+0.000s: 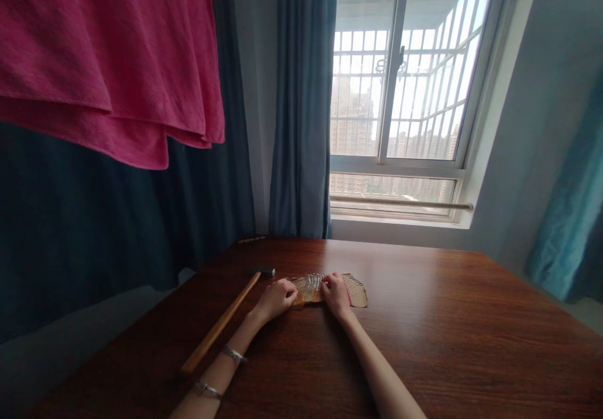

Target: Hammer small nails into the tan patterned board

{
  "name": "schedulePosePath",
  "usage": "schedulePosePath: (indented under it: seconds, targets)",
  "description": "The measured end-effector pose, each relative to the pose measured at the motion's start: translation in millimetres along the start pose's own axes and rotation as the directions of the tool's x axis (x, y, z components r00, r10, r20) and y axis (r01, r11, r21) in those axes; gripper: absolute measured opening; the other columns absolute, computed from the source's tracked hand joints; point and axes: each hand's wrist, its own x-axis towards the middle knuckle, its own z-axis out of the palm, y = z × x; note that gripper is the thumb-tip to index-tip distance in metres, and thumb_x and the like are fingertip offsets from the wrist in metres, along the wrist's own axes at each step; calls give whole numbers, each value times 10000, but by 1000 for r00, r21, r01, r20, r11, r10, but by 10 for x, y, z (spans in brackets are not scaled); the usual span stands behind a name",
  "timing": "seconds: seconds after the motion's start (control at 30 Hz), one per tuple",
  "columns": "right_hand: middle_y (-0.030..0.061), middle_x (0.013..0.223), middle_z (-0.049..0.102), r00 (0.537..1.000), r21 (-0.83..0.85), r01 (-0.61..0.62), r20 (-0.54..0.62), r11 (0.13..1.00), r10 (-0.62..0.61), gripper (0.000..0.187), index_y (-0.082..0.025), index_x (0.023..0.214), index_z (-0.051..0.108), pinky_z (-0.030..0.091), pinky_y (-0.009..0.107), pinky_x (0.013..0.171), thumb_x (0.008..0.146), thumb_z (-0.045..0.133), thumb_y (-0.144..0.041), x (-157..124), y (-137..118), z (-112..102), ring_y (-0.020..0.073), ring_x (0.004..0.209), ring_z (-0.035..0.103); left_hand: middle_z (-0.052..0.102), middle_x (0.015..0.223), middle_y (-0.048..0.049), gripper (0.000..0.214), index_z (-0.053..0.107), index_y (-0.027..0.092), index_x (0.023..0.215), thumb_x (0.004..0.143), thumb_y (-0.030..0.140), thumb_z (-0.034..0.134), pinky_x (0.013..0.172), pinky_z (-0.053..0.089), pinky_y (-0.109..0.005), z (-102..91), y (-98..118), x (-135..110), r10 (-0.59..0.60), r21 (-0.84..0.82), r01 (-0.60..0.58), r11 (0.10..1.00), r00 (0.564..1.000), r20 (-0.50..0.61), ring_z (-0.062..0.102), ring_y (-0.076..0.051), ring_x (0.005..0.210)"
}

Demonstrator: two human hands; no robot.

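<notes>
A tan and brown hand fan [358,294], patterned with dots or small holes, is spread on the table with its arched, ribbed edge away from me. At its left end, my left hand [277,296] is closed, fingers curled against the fan. My right hand [335,292] is closed over its right-middle part, thumb and fingers pinched together. Between the hands, pale upright ribs or folds show. A bit of pink-red shows beside the right hand. Both palms hide parts of the fan. Left of my left arm lies a hammer [223,320] with a long wooden handle and dark metal head.
The dark brown wooden table [438,331] reaches toward a barred window [393,111]. A pink cloth [113,61] hangs at the upper left. Blue curtains [301,105] hang by the window, and a lighter blue one [572,218] is at the right.
</notes>
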Motion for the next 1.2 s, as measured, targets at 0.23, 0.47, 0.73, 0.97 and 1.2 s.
schedulePosePath:
  seconds: [0.23, 0.47, 0.73, 0.97, 1.2]
  targets:
    - [47, 753, 624, 999, -24, 28, -19, 999, -29, 145, -188, 697, 628, 421, 254, 705, 782, 512, -168, -2, -4, -2, 169, 727, 569, 696, 883, -86, 264, 701, 173, 706, 826, 269, 486, 756, 411, -229, 10, 3, -2, -68, 21, 68, 997, 998, 7, 610, -200, 880]
    - [18, 704, 608, 998, -40, 37, -53, 999, -39, 177, -188, 844, 585, 421, 256, 649, 847, 408, -178, -2, -72, -56, 163, 658, 565, 698, 874, -83, 249, 698, 170, 687, 811, 259, 501, 717, 385, -221, 93, -46, 21, -76, -5, 76, 997, 997, -22, 612, -191, 851]
    - [38, 929, 593, 957, -53, 276, 106, 960, -269, 82, -209, 758, 606, 411, 290, 843, 719, 586, -139, -225, -510, -39, 194, 944, 508, 712, 810, -76, 280, 701, 155, 741, 835, 290, 474, 672, 380, -222, 18, -390, 143, -320, -198, 262, 945, 867, -382, 614, -150, 722]
    - [53, 948, 586, 894, -58, 378, 283, 924, -347, 63, -204, 675, 635, 424, 330, 818, 664, 696, -198, -477, -738, 210, 226, 932, 488, 703, 716, -56, 279, 696, 158, 695, 793, 321, 491, 614, 395, -235, -44, -678, 167, -453, -360, 308, 881, 767, -455, 610, -160, 665]
    - [37, 881, 609, 918, -52, 349, 223, 936, -329, 132, -210, 685, 629, 419, 299, 789, 705, 719, -306, -464, -710, 204, 208, 888, 514, 723, 757, -59, 307, 697, 163, 714, 774, 383, 491, 690, 461, -249, 66, -660, 206, -407, -448, 206, 870, 813, -417, 649, -190, 727]
